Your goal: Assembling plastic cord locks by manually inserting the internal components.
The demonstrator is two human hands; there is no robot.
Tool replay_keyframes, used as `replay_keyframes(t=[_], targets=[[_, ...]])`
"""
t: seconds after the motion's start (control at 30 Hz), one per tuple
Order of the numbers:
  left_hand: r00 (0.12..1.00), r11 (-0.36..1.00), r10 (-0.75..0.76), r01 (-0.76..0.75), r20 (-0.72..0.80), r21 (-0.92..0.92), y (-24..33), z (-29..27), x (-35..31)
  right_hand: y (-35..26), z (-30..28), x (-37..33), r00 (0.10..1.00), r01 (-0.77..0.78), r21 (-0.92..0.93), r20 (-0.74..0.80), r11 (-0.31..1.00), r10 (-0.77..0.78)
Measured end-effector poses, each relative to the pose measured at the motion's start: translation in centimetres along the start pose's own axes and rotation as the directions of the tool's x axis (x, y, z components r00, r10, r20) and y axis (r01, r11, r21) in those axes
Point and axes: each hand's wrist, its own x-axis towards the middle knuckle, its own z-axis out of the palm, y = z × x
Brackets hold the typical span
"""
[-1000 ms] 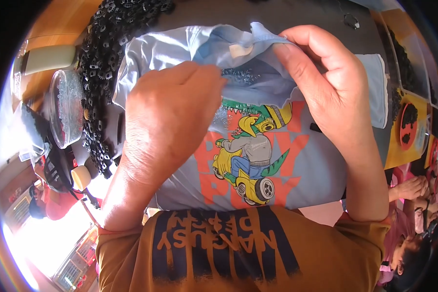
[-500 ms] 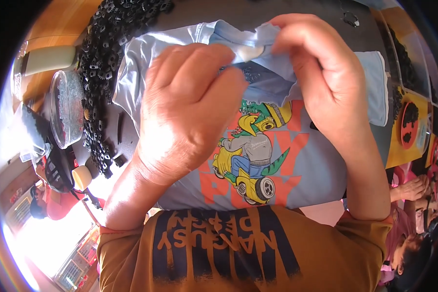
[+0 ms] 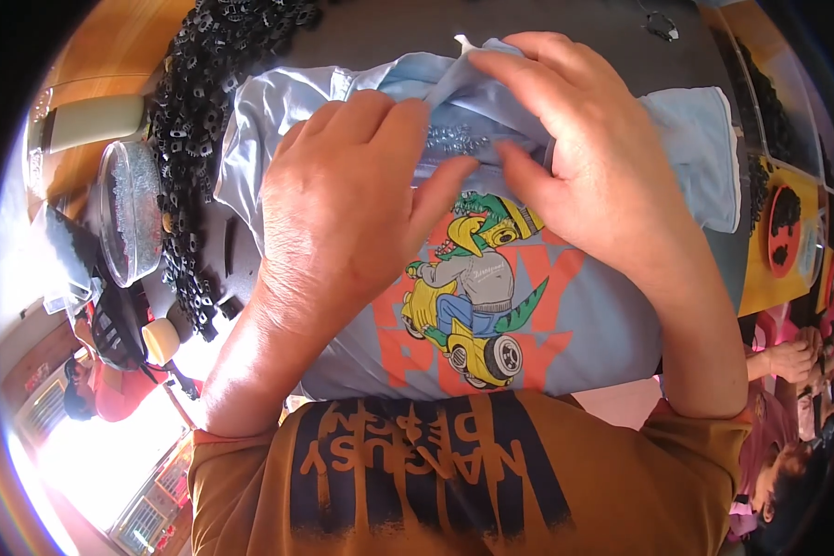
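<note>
A blue-grey T-shirt (image 3: 574,315) lies in front of me, printed with a green crocodile on a yellow scooter. Its light blue neckline is bunched up beyond the print. My left hand (image 3: 338,190) rests on the left side of this bunched cloth, thumb spread away from the bent fingers. On the neckline's right side is my right hand (image 3: 588,139), with its fingers over the far fold and its thumb apart, nearer to me. A small white tab (image 3: 463,43) sticks up by the right fingertips. Between the hands a patch of small shiny marks (image 3: 459,139) shows; what it is I cannot tell.
Many small black plastic pieces (image 3: 190,120) are heaped along the table's left, beside a clear round dish (image 3: 130,213) of tiny clear pieces. At the right, a red dish (image 3: 784,232) holds black bits. People in pink sit at the lower right.
My thumbs and fingers have moved apart from a closer hold on the neckline. The raised collar cloth has folded over, and the white tab now stands at its far edge.
</note>
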Motion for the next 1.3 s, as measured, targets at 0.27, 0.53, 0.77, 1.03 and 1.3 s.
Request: replay_keyframes(t=[0.27,0.53,0.77,1.03,1.3], targets=[[0.999,0.999,0.006,-0.004,0.037,-0.035,1.2,0.1,0.9,0.4,-0.1,-0.5,0.999,0.026,-0.07,0.046,0.997,-0.023],[0.995,0.992,0.096,-0.092,0.038,-0.08,1.3,0.4,0.9,0.6,-0.3,-0.5,0.998,-0.001,-0.045,0.061,0.999,0.004],[0.99,0.985,0.118,-0.108,0.072,-0.132,0.7,0.8,1.6,0.7,-0.4,-0.6,0.996,-0.021,-0.078,0.08,0.997,0.027],[0.996,0.976,0.087,-0.085,0.002,-0.2,0.5,1.4,2.1,0.7,-0.4,-0.7,0.996,-0.03,-0.095,0.078,0.995,0.037],[0.994,0.865,-0.113,0.096,-0.005,-0.492,-0.5,1.7,2.0,0.6,-0.5,-0.5,0.996,-0.008,-0.09,0.084,0.996,0.015]])
